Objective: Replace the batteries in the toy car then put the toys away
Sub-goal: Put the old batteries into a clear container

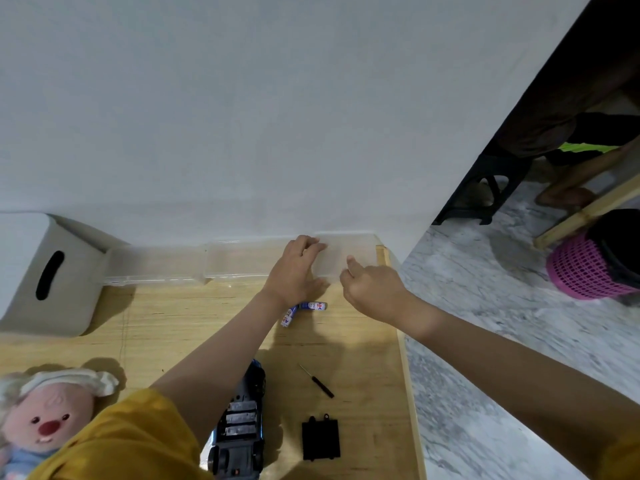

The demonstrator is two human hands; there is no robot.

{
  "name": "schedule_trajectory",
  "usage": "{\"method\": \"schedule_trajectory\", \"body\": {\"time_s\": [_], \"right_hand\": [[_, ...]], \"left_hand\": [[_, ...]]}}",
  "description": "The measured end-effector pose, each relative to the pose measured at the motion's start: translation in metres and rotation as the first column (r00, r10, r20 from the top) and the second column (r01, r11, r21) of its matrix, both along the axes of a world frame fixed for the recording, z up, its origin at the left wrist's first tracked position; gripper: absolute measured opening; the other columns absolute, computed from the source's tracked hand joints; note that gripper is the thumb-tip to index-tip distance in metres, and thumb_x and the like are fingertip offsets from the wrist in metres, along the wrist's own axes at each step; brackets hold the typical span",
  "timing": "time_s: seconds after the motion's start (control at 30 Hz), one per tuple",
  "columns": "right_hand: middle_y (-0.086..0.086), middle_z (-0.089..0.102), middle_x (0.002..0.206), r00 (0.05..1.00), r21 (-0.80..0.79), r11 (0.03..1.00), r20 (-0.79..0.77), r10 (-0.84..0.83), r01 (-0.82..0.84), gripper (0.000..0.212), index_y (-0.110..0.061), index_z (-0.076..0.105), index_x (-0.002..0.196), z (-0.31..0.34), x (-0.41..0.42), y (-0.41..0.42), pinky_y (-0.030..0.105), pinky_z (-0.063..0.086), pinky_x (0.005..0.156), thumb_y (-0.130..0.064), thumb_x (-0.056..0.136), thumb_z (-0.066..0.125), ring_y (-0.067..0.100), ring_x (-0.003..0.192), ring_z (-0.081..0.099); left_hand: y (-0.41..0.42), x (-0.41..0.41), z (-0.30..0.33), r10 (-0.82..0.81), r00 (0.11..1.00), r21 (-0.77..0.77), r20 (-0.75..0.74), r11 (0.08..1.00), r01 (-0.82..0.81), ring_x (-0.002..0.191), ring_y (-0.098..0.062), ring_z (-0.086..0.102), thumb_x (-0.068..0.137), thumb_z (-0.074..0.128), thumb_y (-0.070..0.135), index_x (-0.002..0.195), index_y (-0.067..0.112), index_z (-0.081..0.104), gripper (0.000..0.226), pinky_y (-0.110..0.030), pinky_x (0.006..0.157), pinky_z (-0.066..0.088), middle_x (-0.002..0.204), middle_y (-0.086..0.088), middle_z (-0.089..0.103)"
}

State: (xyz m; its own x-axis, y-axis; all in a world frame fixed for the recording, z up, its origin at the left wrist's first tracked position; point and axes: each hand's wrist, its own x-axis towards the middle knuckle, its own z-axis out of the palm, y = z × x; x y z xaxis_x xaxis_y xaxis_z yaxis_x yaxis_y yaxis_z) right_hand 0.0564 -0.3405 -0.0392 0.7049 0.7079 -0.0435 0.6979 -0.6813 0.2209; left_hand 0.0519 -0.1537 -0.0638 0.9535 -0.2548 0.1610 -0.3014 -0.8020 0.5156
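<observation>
A blue toy car lies upside down at the table's near edge, its battery bay uncovered. The black battery cover rests to its right, and a small black screwdriver lies above that. Two blue-and-white batteries lie just below my left hand, which rests palm down on a clear plastic box by the wall. My right hand hovers at the box's front edge with the fingers curled loosely and the thumb up; nothing shows in it.
A grey storage bin stands at the far left. A second clear box lies along the wall. A plush doll sits at the near left. The wooden table ends at right above marble floor, where a pink basket stands.
</observation>
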Motion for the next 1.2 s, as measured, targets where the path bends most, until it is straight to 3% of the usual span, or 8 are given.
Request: {"method": "schedule_trajectory", "body": {"time_s": [0.07,0.17,0.27,0.4,0.53,0.93,1.1,1.2], "right_hand": [[0.01,0.069,0.079,0.996,0.157,0.987,0.085,0.011,-0.024,0.024,-0.011,0.06,0.063,0.001,0.003,-0.01,0.019,0.031,0.032,-0.01,0.055,0.083,0.019,0.032,0.047],[0.001,0.059,0.069,0.995,0.324,0.946,0.102,-0.014,-0.02,0.02,-0.013,0.061,0.064,0.018,0.009,-0.012,0.018,0.03,0.033,-0.024,0.068,0.078,0.017,0.036,0.049],[0.002,0.056,0.07,0.995,0.29,0.952,0.028,0.091,-0.095,0.038,-0.013,0.062,0.065,0.017,0.009,-0.013,0.016,0.021,0.036,-0.04,0.055,0.086,0.017,0.033,0.046],[0.005,0.053,0.071,0.994,0.165,0.982,-0.027,0.102,-0.096,0.037,-0.011,0.057,0.062,-0.002,0.006,-0.015,0.017,0.019,0.037,-0.023,0.05,0.09,0.018,0.03,0.04],[0.008,0.051,0.071,0.987,0.178,0.974,0.103,0.12,-0.137,0.023,-0.009,0.051,0.061,-0.018,0.003,-0.018,0.019,0.021,0.036,0.005,0.059,0.07,0.017,0.032,0.032],[0.004,0.057,0.071,0.954,0.47,0.861,0.297,0.051,-0.193,0.011,-0.008,0.06,0.07,-0.002,0.01,-0.017,0.025,0.031,0.031,-0.012,0.08,0.059,0.016,0.038,0.042],[0.003,0.059,0.073,0.933,0.549,0.822,0.354,-0.065,-0.15,0.012,-0.01,0.062,0.071,0.028,0.027,-0.013,0.026,0.031,0.032,-0.008,0.081,0.059,0.016,0.041,0.044],[0.005,0.058,0.073,0.936,0.618,0.783,0.315,-0.159,-0.075,0.008,-0.009,0.064,0.071,0.038,0.042,-0.008,0.021,0.03,0.03,-0.006,0.078,0.063,0.018,0.039,0.043]], "left_hand": [[-0.002,-0.001,0.0,0.005,1.0,0.014,0.026,1.0,-0.005,0.111,-0.032,0.05,0.063,0.084,0.021,0.132,0.004,0.047,0.08,-0.035,0.085,0.05,0.126,-0.017,0.049],[-0.003,-0.002,-0.002,0.004,0.998,0.035,0.065,0.999,-0.007,0.113,-0.029,0.045,0.059,0.086,0.022,0.134,0.006,0.04,0.09,-0.036,0.092,0.044,0.128,-0.018,0.047],[-0.003,-0.001,-0.003,0.007,0.998,0.044,0.056,0.999,-0.009,0.115,-0.031,0.047,0.06,0.085,0.023,0.133,0.004,0.044,0.085,-0.04,0.096,0.046,0.128,-0.016,0.05],[-0.002,0.0,-0.001,0.032,0.999,0.019,0.042,0.999,-0.032,0.117,-0.032,0.048,0.062,0.085,0.023,0.132,0.001,0.047,0.082,-0.038,0.098,0.043,0.129,-0.013,0.051],[-0.002,0.0,-0.002,0.044,0.998,0.004,0.035,0.999,-0.044,0.118,-0.031,0.047,0.063,0.085,0.024,0.132,0.003,0.047,0.082,-0.034,0.097,0.042,0.13,-0.011,0.05],[-0.003,0.0,-0.001,0.034,0.998,0.058,0.05,0.998,-0.037,0.122,-0.033,0.044,0.061,0.083,0.028,0.134,0.003,0.042,0.087,-0.047,0.095,0.047,0.135,-0.015,0.045],[-0.007,-0.003,0.001,0.041,0.955,0.094,0.294,0.993,-0.072,0.124,-0.037,0.038,0.068,0.063,0.057,0.137,-0.003,0.028,0.098,-0.049,0.099,0.042,0.137,-0.02,0.03],[-0.006,-0.005,-0.005,0.026,0.951,0.194,0.307,0.977,-0.09,0.119,-0.036,0.046,0.069,0.062,0.064,0.139,0.0,0.028,0.1,-0.054,0.094,0.043,0.136,-0.019,0.032]]}}
